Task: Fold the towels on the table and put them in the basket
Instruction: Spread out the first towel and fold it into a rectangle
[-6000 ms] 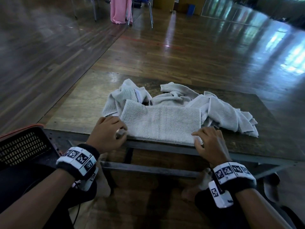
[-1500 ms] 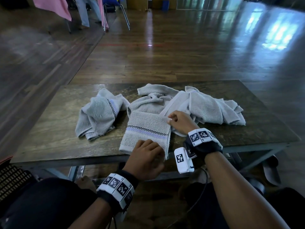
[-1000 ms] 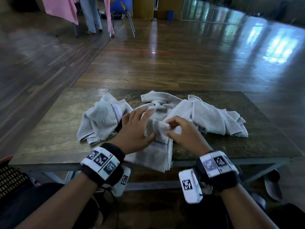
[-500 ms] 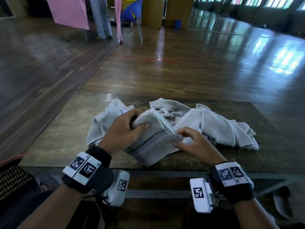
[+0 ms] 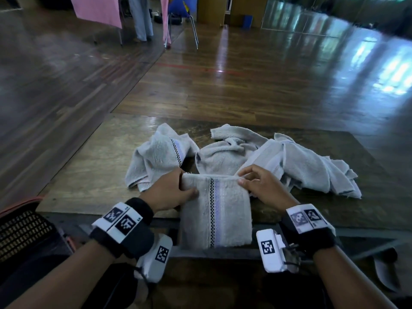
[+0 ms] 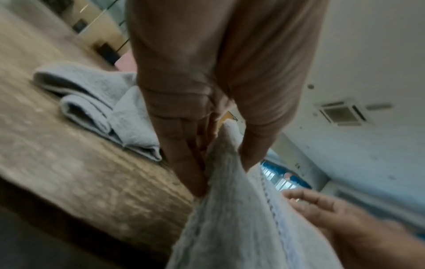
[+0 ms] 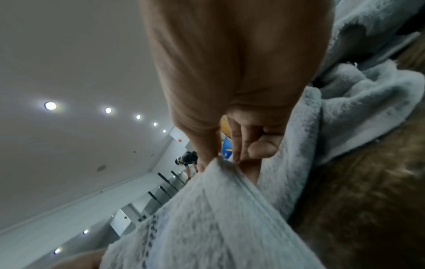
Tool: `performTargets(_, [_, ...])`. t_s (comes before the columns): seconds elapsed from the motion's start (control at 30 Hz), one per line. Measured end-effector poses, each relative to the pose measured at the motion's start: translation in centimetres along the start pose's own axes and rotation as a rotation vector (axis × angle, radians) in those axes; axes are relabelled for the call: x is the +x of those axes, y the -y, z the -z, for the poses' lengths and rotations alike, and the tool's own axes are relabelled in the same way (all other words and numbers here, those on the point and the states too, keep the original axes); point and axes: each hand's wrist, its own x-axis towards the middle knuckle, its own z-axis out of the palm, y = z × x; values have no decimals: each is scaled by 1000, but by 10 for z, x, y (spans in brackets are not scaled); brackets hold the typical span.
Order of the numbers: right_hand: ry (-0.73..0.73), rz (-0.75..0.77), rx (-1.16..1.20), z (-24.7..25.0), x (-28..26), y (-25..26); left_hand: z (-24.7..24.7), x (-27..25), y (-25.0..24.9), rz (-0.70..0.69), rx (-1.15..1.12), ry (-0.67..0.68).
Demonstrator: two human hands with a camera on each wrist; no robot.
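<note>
A folded grey towel (image 5: 219,210) with a checkered stripe hangs over the table's near edge, held up at its top corners. My left hand (image 5: 174,188) grips the top left corner, thumb on the front; the left wrist view shows that towel (image 6: 241,218) between thumb and fingers. My right hand (image 5: 258,186) pinches the top right corner, as seen at the towel (image 7: 207,218) in the right wrist view. Behind lie a crumpled towel (image 5: 156,159) at left and a loose heap of towels (image 5: 289,161) at middle and right. The dark mesh basket (image 5: 20,230) sits low at my left.
The wooden table (image 5: 89,175) has bare surface at its left and right ends. Polished wooden floor stretches beyond. A chair (image 5: 180,16), pink cloth (image 5: 98,10) and a person's legs (image 5: 140,18) stand far back. A dark shoe (image 5: 385,273) lies under the table's right side.
Both hands lifted the folded towel off the table, turned it and now hold it by its top edge, hanging over the near edge with the stripe running vertically.
</note>
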Motion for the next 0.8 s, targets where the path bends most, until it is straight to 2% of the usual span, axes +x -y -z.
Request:
performTargets(0.1, [-51, 12, -68, -9, 7, -2, -7, 12, 9, -6, 143, -47])
performTargets(0.2, [-120, 87, -210, -15, 12, -5, -14, 20, 16, -14, 176, -62])
performTargets(0.37, [12, 91, -363, -18, 16, -14, -12, 28, 27, -105, 282, -73])
performTargets(0.5, [14, 118, -348, -18, 16, -18, -5, 36, 32, -181, 407, -57])
performTargets(0.6, [10, 131, -312, -16, 17, -20, -9, 35, 31, -219, 494, -113])
performTargets(0.8, [-2, 37, -190, -6, 17, -26, -18, 35, 26, -314, 511, -170])
